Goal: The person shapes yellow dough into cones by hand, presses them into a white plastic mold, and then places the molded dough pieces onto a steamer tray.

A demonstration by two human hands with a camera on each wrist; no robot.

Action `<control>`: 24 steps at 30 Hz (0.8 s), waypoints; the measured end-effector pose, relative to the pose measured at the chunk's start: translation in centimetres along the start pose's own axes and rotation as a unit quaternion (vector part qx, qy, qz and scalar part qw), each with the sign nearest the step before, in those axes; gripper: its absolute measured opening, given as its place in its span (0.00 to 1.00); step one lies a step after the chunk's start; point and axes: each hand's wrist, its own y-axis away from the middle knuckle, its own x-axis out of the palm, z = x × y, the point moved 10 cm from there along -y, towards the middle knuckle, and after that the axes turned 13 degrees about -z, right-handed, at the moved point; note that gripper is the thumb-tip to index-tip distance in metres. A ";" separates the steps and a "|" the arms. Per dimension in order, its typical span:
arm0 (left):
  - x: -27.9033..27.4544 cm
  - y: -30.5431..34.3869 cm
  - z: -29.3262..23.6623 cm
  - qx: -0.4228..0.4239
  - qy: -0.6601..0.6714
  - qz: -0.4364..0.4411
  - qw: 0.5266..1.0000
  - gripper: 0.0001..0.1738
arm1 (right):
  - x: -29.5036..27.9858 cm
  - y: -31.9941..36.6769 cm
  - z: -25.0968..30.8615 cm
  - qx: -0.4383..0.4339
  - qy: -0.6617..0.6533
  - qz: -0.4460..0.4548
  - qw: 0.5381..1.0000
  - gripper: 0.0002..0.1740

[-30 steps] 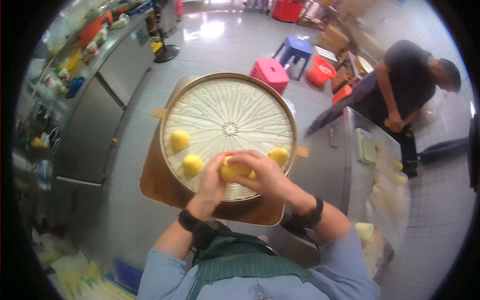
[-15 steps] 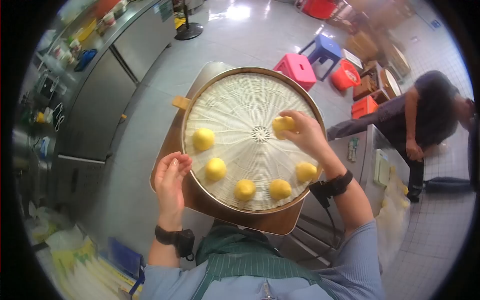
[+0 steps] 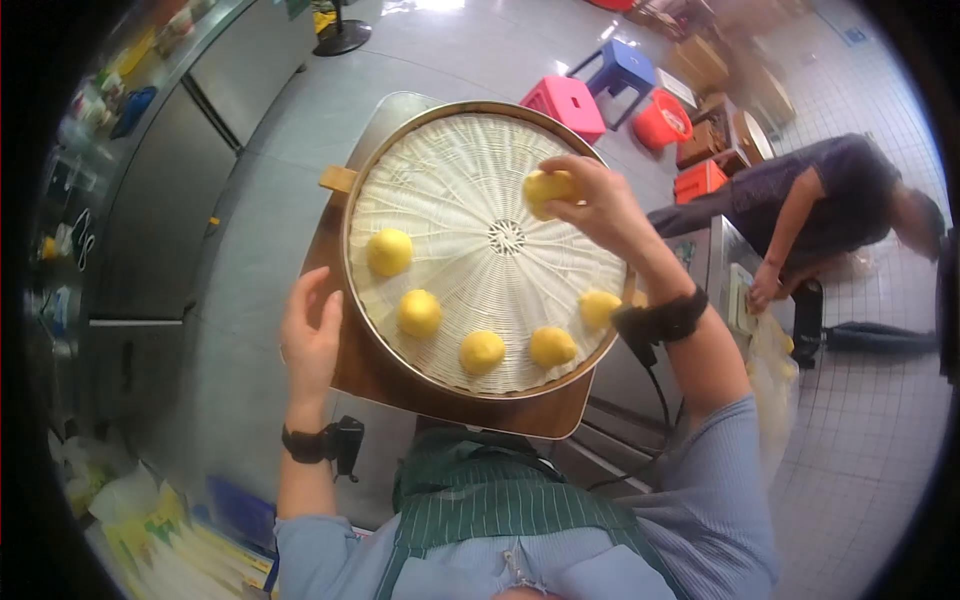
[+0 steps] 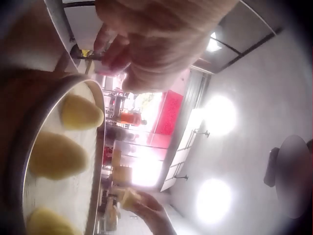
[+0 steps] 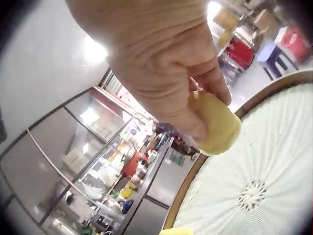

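Note:
My right hand (image 3: 605, 210) holds a yellow dough bun (image 3: 550, 192) between thumb and fingers, over the far right part of a round woven tray (image 3: 450, 165). In the right wrist view, the thumb and fingers pinch the rounded bun (image 5: 220, 127), with the white weave behind it. My left hand (image 3: 312, 330) holds nothing, just outside the tray's left rim, its fingers loosely bent. Several more domed yellow buns (image 3: 482, 352) sit in a curve along the tray's left and near side. From the left wrist, some of these buns (image 4: 80, 112) show pointed tops.
The tray rests on a brown board (image 3: 400, 400). At the right is a metal counter (image 3: 712, 250) with a scale, where another person stands bent over. Beyond the tray are a pink stool (image 3: 565, 108) and a blue stool (image 3: 618, 70). Steel cabinets (image 3: 165, 210) line the left.
Both hands were together round a bun over the tray's near side. They parted; the left moved out past the left rim, while the right carried the bun across to the far right.

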 end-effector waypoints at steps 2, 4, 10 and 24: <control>0.3 0.3 -0.2 0.006 0.019 0.009 1.000 0.18 | -3.3 1.6 -2.6 0.033 0.061 -0.020 0.997 0.24; 1.4 0.7 -0.5 0.018 -0.008 0.041 0.999 0.18 | -5.7 3.8 -5.7 0.074 0.060 -0.033 0.995 0.24; 6.5 -0.5 -6.3 0.229 -0.082 0.113 0.963 0.30 | -8.1 9.5 -14.6 0.217 0.066 -0.051 0.973 0.26; 10.9 -2.9 -2.7 0.216 -0.123 0.216 0.944 0.29 | -1.4 6.4 -17.2 0.112 0.150 0.004 0.982 0.26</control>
